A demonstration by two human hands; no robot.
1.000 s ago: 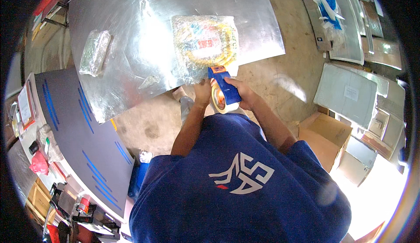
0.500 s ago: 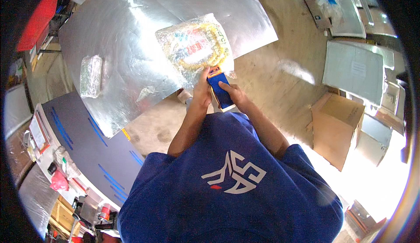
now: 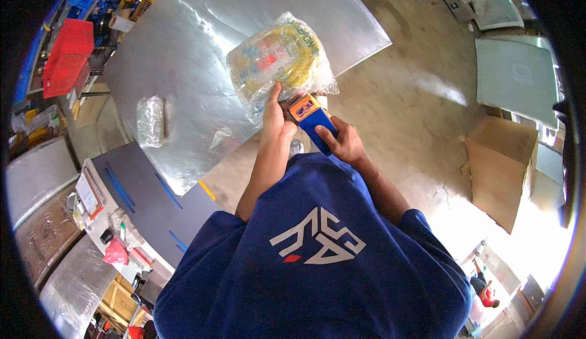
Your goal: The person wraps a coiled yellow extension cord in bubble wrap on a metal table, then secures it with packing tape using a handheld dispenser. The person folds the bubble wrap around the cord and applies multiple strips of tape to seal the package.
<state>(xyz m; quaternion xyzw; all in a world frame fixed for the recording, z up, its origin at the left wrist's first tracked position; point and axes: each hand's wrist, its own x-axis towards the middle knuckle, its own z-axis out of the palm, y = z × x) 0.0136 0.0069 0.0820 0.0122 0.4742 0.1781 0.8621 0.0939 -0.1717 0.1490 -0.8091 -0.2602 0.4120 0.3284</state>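
Observation:
A small blue carton [image 3: 314,125] with an orange printed end is tilted in my right hand [image 3: 347,142], the thumb lying across its upper face. My left hand [image 3: 278,119] is at the near edge of a clear bubble-wrapped package [image 3: 274,64]. One digit lies along the wrap, while the other fingers are mostly hidden. Yellow coiled material and red and blue print show through the plastic. The package is over the shiny metal-topped table [image 3: 201,76], its near right part beyond the table's edge. The carton's orange end is close beside my left hand.
A smaller bubble-wrapped bundle [image 3: 150,122] and a scrap of clear plastic [image 3: 221,137] lie on the table. A grey mat with blue strips [image 3: 143,186] is at left. A cardboard box [image 3: 500,168] stands on the right, and a red crate [image 3: 68,58] at far left.
The carton has tilted, showing more of its orange end. My left hand has moved from the carton's side up to the wrapped package. The whole view has shifted slightly.

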